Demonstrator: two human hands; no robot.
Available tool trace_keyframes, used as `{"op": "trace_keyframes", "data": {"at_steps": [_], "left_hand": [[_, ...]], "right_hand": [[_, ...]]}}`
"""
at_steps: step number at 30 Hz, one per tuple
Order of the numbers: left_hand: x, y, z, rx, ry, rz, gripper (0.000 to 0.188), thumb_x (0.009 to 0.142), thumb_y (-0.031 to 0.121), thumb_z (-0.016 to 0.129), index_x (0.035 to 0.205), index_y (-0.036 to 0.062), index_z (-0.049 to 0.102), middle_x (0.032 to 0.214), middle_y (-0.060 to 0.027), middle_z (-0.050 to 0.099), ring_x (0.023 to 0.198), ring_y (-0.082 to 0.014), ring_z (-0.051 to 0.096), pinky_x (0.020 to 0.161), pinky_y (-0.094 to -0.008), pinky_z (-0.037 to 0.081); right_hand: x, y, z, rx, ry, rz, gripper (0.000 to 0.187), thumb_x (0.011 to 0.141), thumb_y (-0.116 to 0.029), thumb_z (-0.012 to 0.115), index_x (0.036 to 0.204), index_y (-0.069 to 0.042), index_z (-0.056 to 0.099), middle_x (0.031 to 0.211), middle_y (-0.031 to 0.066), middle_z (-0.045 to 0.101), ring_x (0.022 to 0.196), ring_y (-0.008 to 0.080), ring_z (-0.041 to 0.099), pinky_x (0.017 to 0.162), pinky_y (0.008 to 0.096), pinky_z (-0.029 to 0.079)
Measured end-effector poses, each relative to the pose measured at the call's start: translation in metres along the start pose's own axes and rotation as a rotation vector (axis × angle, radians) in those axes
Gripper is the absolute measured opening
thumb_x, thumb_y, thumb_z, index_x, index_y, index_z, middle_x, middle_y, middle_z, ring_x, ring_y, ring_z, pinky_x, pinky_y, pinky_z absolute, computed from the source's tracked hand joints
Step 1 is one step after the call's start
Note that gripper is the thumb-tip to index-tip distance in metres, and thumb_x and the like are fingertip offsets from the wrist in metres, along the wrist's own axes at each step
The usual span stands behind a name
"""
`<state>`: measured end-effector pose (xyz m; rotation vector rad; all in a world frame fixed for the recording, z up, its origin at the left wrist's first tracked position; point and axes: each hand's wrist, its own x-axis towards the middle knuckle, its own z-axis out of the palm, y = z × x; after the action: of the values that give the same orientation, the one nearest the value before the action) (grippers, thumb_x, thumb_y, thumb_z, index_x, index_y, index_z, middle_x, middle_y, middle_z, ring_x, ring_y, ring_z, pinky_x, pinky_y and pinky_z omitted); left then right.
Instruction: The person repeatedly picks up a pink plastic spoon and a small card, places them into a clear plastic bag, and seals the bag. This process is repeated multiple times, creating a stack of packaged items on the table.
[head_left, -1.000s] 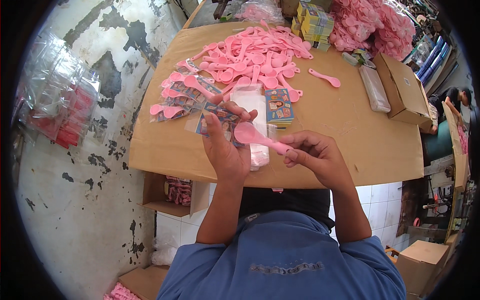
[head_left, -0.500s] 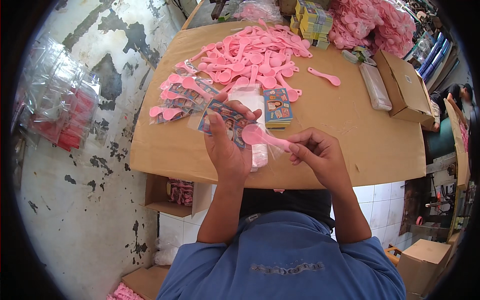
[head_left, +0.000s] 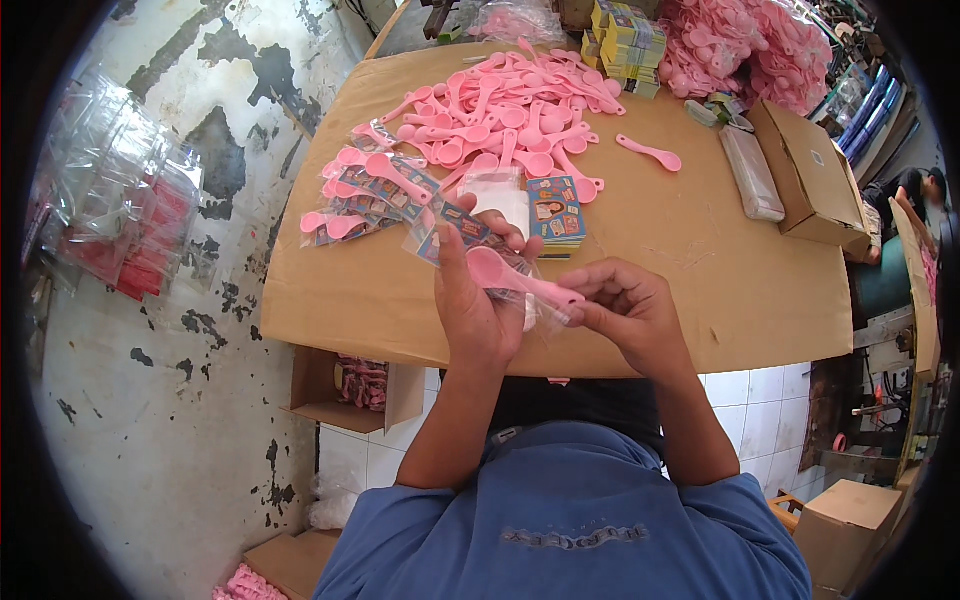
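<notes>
My left hand (head_left: 482, 300) is closed around a clear plastic bag with a blue printed card (head_left: 462, 238) inside. A pink spoon (head_left: 515, 279) lies across the bag, its bowl by my left palm; it looks to be inside the film. The fingers of my right hand (head_left: 628, 303) pinch the spoon's handle end and the bag's edge. Just beyond my hands are a stack of blue cards (head_left: 556, 212) and a pile of clear bags (head_left: 497, 196), partly hidden by my left hand. Filled bags with spoons (head_left: 372, 190) lie left of it.
A big heap of pink spoons (head_left: 510, 100) covers the table's far part. One lone spoon (head_left: 650, 153) lies to its right. A cardboard box (head_left: 805, 180) and a clear-wrapped pack (head_left: 752, 172) stand at the right. Yellow bundles (head_left: 628, 45) sit at the back. Bags hang on the left wall.
The spoon has slid left and deeper over the bag, its bowl now nearer my left palm. My left hand has shifted slightly right, and the two hands are closer together.
</notes>
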<state>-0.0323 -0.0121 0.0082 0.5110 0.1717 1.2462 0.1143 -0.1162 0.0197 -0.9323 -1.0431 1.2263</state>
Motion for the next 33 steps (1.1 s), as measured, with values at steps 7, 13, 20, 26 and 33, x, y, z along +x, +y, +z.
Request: {"op": "trace_keyframes", "data": {"at_steps": [7, 13, 20, 26, 33], "left_hand": [[0.000, 0.002, 0.002, 0.005, 0.015, 0.037, 0.039, 0.108, 0.034, 0.053, 0.136, 0.0080, 0.046, 0.107, -0.0082, 0.061, 0.098, -0.0194, 0.064, 0.092, -0.0441, 0.058], [-0.004, -0.008, 0.003, 0.263, -0.038, 0.125, 0.040, 0.104, 0.015, 0.058, 0.140, 0.0035, 0.043, 0.116, -0.0131, 0.065, 0.108, -0.0231, 0.066, 0.094, -0.0440, 0.058], [-0.007, -0.006, 0.007, 0.074, -0.008, -0.113, 0.043, 0.104, 0.013, 0.057, 0.143, 0.0036, 0.039, 0.115, -0.0138, 0.066, 0.105, -0.0237, 0.068, 0.090, -0.0385, 0.060], [-0.014, -0.008, 0.001, -0.022, -0.066, -0.238, 0.040, 0.106, 0.013, 0.052, 0.143, 0.0047, 0.042, 0.127, -0.0171, 0.062, 0.118, -0.0281, 0.065, 0.101, -0.0467, 0.056], [-0.004, 0.004, 0.001, -0.103, 0.009, -0.383, 0.038, 0.107, 0.018, 0.050, 0.142, 0.0046, 0.042, 0.140, -0.0218, 0.056, 0.134, -0.0323, 0.054, 0.110, -0.0498, 0.049]], "right_hand": [[-0.004, 0.009, 0.001, -0.132, 0.184, -0.041, 0.026, 0.096, -0.002, 0.069, 0.119, 0.006, 0.062, 0.108, 0.0141, 0.072, 0.096, 0.0156, 0.071, 0.085, 0.0291, 0.058], [0.000, 0.014, 0.008, -0.003, 0.246, 0.020, 0.024, 0.097, -0.004, 0.068, 0.119, 0.004, 0.062, 0.108, 0.0127, 0.072, 0.095, 0.0148, 0.070, 0.082, 0.0286, 0.057], [-0.001, 0.018, 0.005, -0.022, 0.160, -0.057, 0.026, 0.096, -0.007, 0.070, 0.119, 0.003, 0.062, 0.111, 0.0090, 0.070, 0.098, 0.0135, 0.068, 0.084, 0.0297, 0.055], [0.007, 0.024, 0.013, -0.434, 0.379, -0.223, 0.042, 0.086, -0.008, 0.079, 0.122, -0.003, 0.060, 0.107, 0.0081, 0.068, 0.096, 0.0170, 0.063, 0.087, 0.0324, 0.052], [0.007, -0.008, -0.001, -0.998, 0.106, -0.792, 0.037, 0.080, -0.009, 0.079, 0.117, -0.010, 0.073, 0.132, 0.0166, 0.064, 0.130, 0.0367, 0.052, 0.107, 0.0464, 0.041]]}}
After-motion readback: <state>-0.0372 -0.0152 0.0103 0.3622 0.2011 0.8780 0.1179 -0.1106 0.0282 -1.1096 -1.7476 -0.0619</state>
